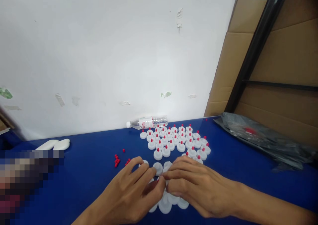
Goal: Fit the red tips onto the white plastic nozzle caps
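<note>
My left hand (135, 190) and my right hand (196, 185) meet low in the middle of the head view, over a blue table (81, 172). Their fingertips pinch together around a small white cap part (162, 180) that is mostly hidden. Under and between the hands lie several plain white caps (165, 205). Just beyond them stand several white caps with red tips (174, 140) in packed rows. A few loose red tips (117, 160) lie left of the hands.
A clear plastic water bottle (147, 122) lies on its side against the white wall. Two white oblong objects (53, 145) rest at the far left. A dark plastic bag (263, 139) and cardboard sheets (280, 59) with a black frame fill the right.
</note>
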The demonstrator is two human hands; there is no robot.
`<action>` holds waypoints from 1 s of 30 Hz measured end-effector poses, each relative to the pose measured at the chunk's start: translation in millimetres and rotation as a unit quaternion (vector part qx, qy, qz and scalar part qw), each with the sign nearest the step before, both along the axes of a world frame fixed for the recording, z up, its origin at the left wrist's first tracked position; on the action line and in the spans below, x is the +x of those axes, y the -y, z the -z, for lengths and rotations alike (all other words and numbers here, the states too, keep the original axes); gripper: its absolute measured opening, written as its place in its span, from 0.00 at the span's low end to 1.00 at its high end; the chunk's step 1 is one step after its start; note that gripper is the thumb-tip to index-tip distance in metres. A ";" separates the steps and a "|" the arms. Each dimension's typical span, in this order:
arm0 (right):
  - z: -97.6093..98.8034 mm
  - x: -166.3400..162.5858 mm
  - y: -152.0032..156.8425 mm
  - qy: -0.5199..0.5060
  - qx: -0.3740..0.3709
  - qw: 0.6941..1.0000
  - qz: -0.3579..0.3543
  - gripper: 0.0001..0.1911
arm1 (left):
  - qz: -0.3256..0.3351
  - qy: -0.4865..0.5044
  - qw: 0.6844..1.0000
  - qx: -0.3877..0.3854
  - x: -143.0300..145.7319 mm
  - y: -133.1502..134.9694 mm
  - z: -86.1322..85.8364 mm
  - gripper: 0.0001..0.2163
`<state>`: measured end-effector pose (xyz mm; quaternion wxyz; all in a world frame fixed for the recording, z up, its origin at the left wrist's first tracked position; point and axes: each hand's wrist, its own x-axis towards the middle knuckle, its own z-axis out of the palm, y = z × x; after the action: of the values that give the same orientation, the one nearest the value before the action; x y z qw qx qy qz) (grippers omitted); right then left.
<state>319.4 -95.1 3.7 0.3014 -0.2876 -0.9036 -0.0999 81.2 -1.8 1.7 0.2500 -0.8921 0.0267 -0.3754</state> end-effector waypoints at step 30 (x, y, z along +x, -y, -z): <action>-17.6 29.9 -16.1 -0.026 0.140 0.986 0.083 0.02 | -0.212 0.098 0.972 -0.015 -82.6 -85.9 -44.1 0.09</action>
<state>349.2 -79.0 21.4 0.3528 -0.3190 -0.8456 -0.2421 -1.4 84.1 45.7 0.3118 -0.8400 -0.1934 -0.3997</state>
